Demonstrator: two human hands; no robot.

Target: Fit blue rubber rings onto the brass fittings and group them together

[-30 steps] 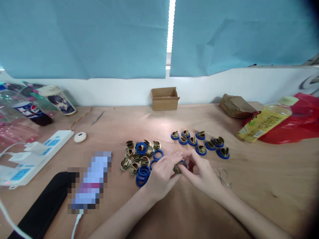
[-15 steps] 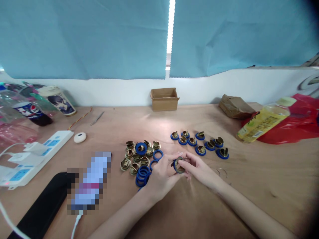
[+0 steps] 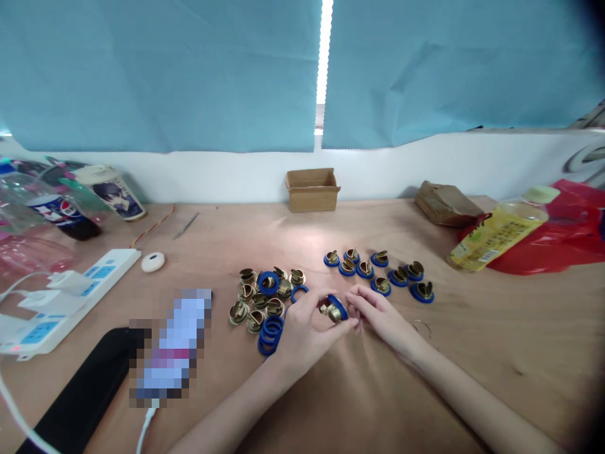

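Observation:
My left hand (image 3: 307, 331) pinches a round brass clip piece (image 3: 334, 312) with a blue ring around its edge, its clip side facing left. Close to the ring's right edge is my right hand (image 3: 378, 315), fingers curled together; whether they touch the piece or hold anything is hidden. Left of the hands lies a cluster of brass clip pieces (image 3: 259, 301) without rings fitted, with one loose blue ring (image 3: 268, 284) on top. Several more blue rings (image 3: 271, 334) are stacked beside my left wrist. Beyond my right hand, several brass pieces with blue rings (image 3: 381, 285) stand clip side up.
A phone (image 3: 177, 343) on a cable, a black case (image 3: 89, 384) and a power strip (image 3: 89, 296) lie left. A small cardboard box (image 3: 312, 197) stands at the wall. On the right are a yellow-labelled bottle (image 3: 501, 233) and a red bag (image 3: 567, 233).
The brass piece has been turned so its clip side now shows to the left. My right fingers have shifted from its face to beside its right edge.

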